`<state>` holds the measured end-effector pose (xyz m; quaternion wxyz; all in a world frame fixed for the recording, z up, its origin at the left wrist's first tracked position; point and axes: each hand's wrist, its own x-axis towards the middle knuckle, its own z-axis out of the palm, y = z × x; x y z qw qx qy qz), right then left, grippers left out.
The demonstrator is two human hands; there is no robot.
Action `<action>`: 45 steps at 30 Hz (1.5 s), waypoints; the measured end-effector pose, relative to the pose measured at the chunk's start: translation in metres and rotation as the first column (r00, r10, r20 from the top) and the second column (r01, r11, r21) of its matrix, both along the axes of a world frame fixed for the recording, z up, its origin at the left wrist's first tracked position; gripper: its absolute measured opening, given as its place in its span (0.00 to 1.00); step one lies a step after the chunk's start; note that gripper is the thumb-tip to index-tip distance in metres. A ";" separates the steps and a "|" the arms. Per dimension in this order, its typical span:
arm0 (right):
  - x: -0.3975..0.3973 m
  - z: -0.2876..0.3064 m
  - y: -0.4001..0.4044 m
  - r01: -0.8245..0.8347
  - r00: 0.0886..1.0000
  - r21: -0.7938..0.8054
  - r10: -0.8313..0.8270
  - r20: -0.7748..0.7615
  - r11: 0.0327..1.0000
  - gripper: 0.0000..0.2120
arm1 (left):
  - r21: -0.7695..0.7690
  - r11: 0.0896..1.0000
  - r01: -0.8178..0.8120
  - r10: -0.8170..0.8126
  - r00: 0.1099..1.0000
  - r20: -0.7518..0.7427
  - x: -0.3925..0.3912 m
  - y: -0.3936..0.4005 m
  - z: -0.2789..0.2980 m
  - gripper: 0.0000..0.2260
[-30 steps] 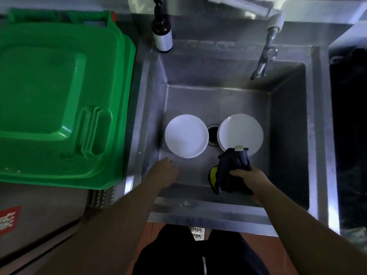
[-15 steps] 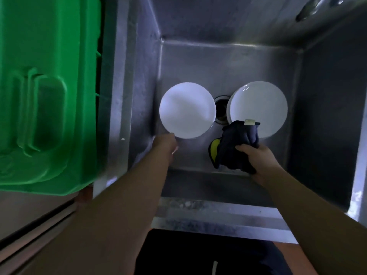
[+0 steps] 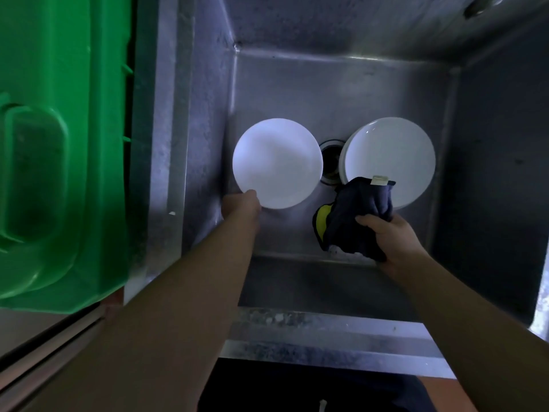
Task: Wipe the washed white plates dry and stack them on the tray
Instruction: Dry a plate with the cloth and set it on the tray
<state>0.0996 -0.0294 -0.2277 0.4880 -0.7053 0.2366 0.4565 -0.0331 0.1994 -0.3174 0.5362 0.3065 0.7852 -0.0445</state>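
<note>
White plate (image 3: 277, 163) lies in the steel sink (image 3: 341, 84), its near rim gripped by the left hand (image 3: 242, 203). Right of the drain (image 3: 329, 165), more plates (image 3: 389, 160) sit stacked. The right hand (image 3: 389, 236) clutches a dark cloth (image 3: 353, 217) over them.

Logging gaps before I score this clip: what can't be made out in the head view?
- Tray: nowhere in view.
- Left hand: fingertips hidden under the left plate; grip unclear.
- Right plate: near edge covered by the cloth; number stacked unclear.
- Faucet: cut off by the top edge.
- Green bin: cut off at left.
</note>
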 end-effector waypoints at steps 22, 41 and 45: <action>-0.012 0.005 -0.004 -0.076 0.996 -0.067 0.078 0.034 0.995 0.13 | 0.077 0.992 0.102 -0.119 0.954 0.276 -0.040 -0.003 0.015 0.12; -0.032 0.163 0.015 0.141 0.980 0.100 -0.153 0.124 0.985 0.10 | -0.089 0.996 -0.010 0.056 0.844 0.533 -0.073 -0.020 0.197 0.18; -0.034 0.212 0.024 0.151 0.966 0.159 -0.180 0.186 0.976 0.06 | -0.064 0.996 0.069 -0.016 0.794 0.608 -0.074 -0.030 0.246 0.14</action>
